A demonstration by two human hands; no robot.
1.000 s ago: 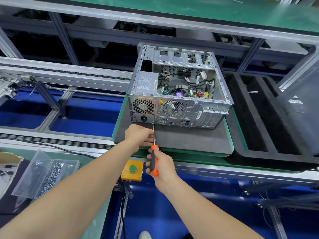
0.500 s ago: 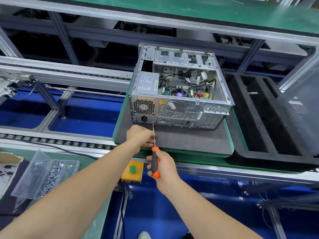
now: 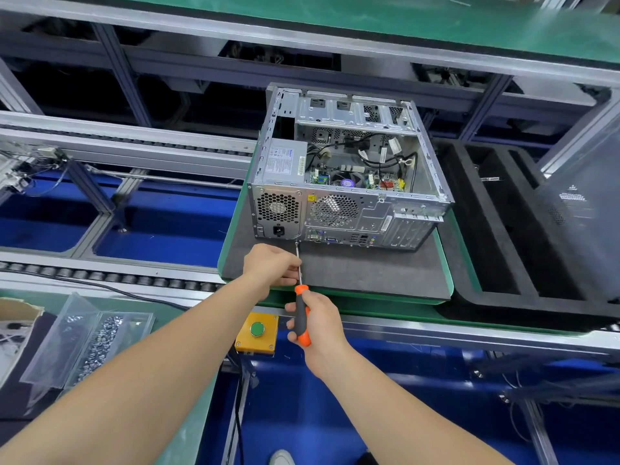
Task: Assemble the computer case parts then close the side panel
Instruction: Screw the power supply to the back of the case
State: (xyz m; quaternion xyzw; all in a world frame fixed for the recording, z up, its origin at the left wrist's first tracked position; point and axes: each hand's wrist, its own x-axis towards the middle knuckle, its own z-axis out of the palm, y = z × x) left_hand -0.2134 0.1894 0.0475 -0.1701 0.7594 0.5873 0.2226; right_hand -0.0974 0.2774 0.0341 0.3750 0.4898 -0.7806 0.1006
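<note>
A silver computer case (image 3: 349, 196) lies open-side up on a grey mat, its rear panel facing me, with the power supply (image 3: 285, 159) at its left and the motherboard and cables showing inside. My right hand (image 3: 318, 327) grips the orange-and-black handle of a screwdriver (image 3: 301, 310). Its thin shaft runs up to the lower rear edge of the case, just below the power supply's corner. My left hand (image 3: 271, 266) pinches the shaft near its middle. A dark side panel (image 3: 583, 209) leans at the far right.
The mat sits on a green-edged pallet (image 3: 446, 263) on a conveyor. A black foam tray (image 3: 503, 229) lies to its right. A clear bin of screws (image 3: 90, 337) stands at lower left, and a yellow box with a green button (image 3: 257, 330) sits below my hands.
The screwdriver tip stays at the case's lower rear edge. My right hand has shifted slightly on the handle; my left hand keeps steadying the shaft.
</note>
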